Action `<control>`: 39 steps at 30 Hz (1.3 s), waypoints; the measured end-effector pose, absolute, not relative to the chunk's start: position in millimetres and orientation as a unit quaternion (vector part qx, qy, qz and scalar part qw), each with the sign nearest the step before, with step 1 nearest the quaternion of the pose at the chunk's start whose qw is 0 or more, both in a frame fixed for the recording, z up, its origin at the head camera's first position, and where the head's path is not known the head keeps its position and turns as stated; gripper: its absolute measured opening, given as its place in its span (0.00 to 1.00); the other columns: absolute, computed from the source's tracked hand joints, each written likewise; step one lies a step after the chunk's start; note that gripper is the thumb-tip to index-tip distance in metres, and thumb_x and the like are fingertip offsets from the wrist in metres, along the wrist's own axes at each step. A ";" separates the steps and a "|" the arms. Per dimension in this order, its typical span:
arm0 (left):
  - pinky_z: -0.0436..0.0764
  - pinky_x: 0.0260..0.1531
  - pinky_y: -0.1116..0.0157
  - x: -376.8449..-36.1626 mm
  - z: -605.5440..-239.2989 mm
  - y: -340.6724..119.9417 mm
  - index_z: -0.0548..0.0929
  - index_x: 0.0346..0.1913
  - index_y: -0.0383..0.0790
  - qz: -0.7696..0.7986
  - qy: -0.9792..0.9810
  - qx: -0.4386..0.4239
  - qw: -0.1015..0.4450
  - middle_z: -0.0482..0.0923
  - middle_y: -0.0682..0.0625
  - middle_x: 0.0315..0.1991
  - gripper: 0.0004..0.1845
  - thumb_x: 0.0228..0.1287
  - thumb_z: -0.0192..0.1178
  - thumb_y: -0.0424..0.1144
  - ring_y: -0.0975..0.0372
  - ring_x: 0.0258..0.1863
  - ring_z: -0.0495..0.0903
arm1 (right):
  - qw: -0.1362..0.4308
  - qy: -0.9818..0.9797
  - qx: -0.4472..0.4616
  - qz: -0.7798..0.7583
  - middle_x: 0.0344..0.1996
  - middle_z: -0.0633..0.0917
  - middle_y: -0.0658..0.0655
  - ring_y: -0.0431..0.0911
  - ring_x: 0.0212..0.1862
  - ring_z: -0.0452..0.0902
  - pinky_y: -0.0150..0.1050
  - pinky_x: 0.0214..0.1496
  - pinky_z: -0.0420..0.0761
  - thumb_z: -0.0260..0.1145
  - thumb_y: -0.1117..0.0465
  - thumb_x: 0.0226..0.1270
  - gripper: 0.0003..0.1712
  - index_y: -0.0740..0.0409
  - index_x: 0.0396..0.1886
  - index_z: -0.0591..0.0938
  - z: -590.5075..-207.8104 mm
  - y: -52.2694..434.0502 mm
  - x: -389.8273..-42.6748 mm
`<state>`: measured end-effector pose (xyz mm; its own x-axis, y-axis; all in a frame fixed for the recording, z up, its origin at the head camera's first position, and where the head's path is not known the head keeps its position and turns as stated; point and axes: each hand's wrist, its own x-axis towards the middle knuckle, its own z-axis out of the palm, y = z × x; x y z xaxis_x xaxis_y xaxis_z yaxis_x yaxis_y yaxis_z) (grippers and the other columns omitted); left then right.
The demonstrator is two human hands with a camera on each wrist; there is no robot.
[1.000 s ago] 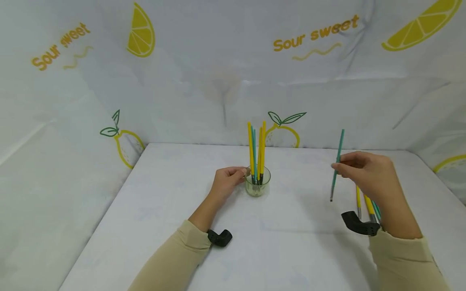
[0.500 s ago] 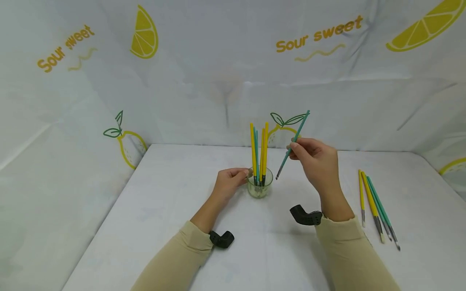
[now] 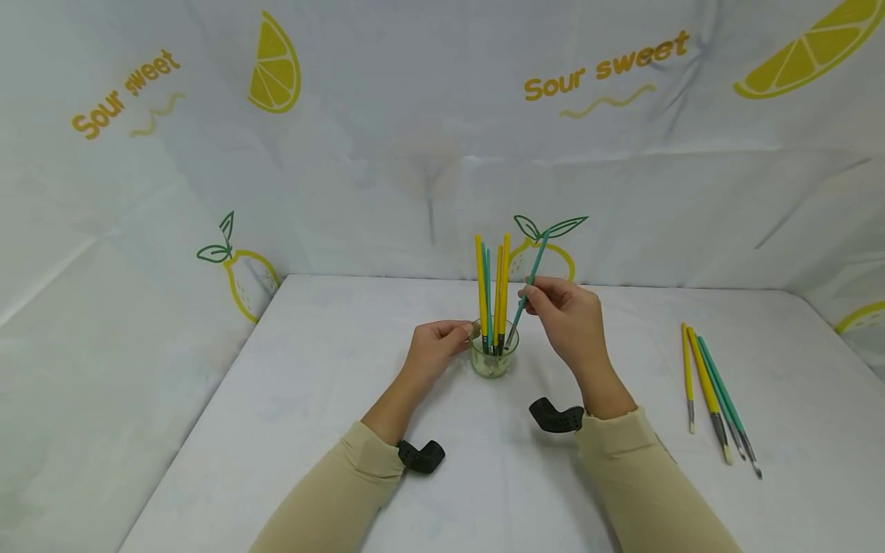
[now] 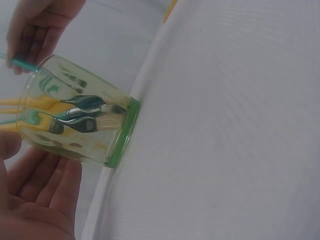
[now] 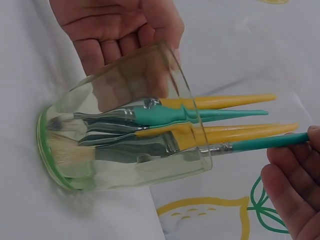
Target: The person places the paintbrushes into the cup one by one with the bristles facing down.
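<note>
A clear glass cup (image 3: 493,362) with a green base stands mid-table and holds several yellow and teal paintbrushes (image 3: 492,288), bristles down. My left hand (image 3: 439,347) holds the cup from its left side, thumb at the rim; its fingers (image 4: 42,192) lie along the glass wall (image 4: 75,137). My right hand (image 3: 563,313) pinches a teal paintbrush (image 3: 532,270) by its handle, tilted. In the right wrist view that teal brush (image 5: 260,144) has its bristle end just inside the cup's rim (image 5: 197,125), beside the other brushes.
Several loose yellow and teal brushes (image 3: 710,390) lie on the white tablecloth (image 3: 311,399) to the right. Lemon-print cloth walls (image 3: 429,153) close the table in at the back and both sides. Black wrist-camera mounts (image 3: 553,417) show at both cuffs.
My right hand has carried the teal brush leftward from above the loose brushes to the cup, and the bristle end has gone down into the rim. The left hand has stayed on the cup.
</note>
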<state>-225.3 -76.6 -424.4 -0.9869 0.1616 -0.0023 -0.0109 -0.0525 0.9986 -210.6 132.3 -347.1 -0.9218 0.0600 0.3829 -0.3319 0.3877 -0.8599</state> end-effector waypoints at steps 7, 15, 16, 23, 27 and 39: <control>0.85 0.51 0.64 -225.4 -425.2 -76.3 0.85 0.50 0.29 0.723 0.685 0.066 0.052 0.85 0.41 0.49 0.17 0.69 0.60 0.40 0.58 0.49 0.85 | 0.170 -0.825 0.064 0.536 0.37 0.89 0.59 0.39 0.34 0.84 0.25 0.38 0.85 0.66 0.52 0.69 0.17 0.61 0.46 0.86 -357.1 130.1 -214.5; 0.85 0.51 0.64 -224.4 -424.9 -76.4 0.84 0.50 0.28 0.722 0.687 0.074 0.049 0.85 0.40 0.49 0.17 0.69 0.60 0.40 0.57 0.50 0.85 | 0.136 -0.847 0.051 0.512 0.36 0.89 0.56 0.43 0.36 0.85 0.29 0.36 0.85 0.68 0.51 0.67 0.17 0.59 0.46 0.86 -367.4 127.1 -219.1; 0.85 0.51 0.64 -224.4 -424.4 -76.5 0.84 0.50 0.29 0.723 0.685 0.072 0.051 0.85 0.40 0.49 0.17 0.69 0.60 0.40 0.56 0.50 0.85 | 0.129 -0.850 0.050 0.507 0.37 0.89 0.57 0.44 0.36 0.86 0.29 0.36 0.85 0.68 0.52 0.67 0.17 0.59 0.46 0.86 -368.6 126.9 -219.6; 0.84 0.53 0.62 -224.8 -423.0 -76.8 0.84 0.51 0.29 0.719 0.689 0.068 0.057 0.84 0.39 0.51 0.17 0.69 0.60 0.40 0.54 0.54 0.83 | 0.096 -0.867 0.050 0.487 0.38 0.89 0.58 0.48 0.40 0.85 0.35 0.39 0.84 0.68 0.55 0.67 0.16 0.60 0.49 0.86 -374.8 126.1 -222.4; 0.84 0.52 0.64 -224.8 -423.0 -76.5 0.84 0.50 0.29 0.722 0.687 0.064 0.057 0.85 0.40 0.50 0.16 0.69 0.60 0.40 0.55 0.53 0.84 | 0.083 -0.873 0.050 0.477 0.39 0.89 0.58 0.49 0.43 0.84 0.40 0.41 0.84 0.68 0.55 0.66 0.17 0.59 0.50 0.86 -376.0 126.5 -222.4; 0.85 0.51 0.64 -224.3 -422.6 -75.7 0.84 0.50 0.29 0.730 0.679 0.063 0.055 0.85 0.41 0.50 0.16 0.69 0.60 0.39 0.58 0.51 0.85 | 0.064 -0.886 0.057 0.456 0.39 0.89 0.57 0.50 0.44 0.84 0.45 0.44 0.86 0.68 0.53 0.66 0.18 0.59 0.49 0.86 -377.8 125.5 -220.2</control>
<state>-224.3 -75.7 -422.6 -0.9859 0.1664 0.0175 0.0055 -0.0727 0.9973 -220.2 125.5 -377.8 -0.9854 -0.0423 0.1652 -0.1591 0.5773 -0.8009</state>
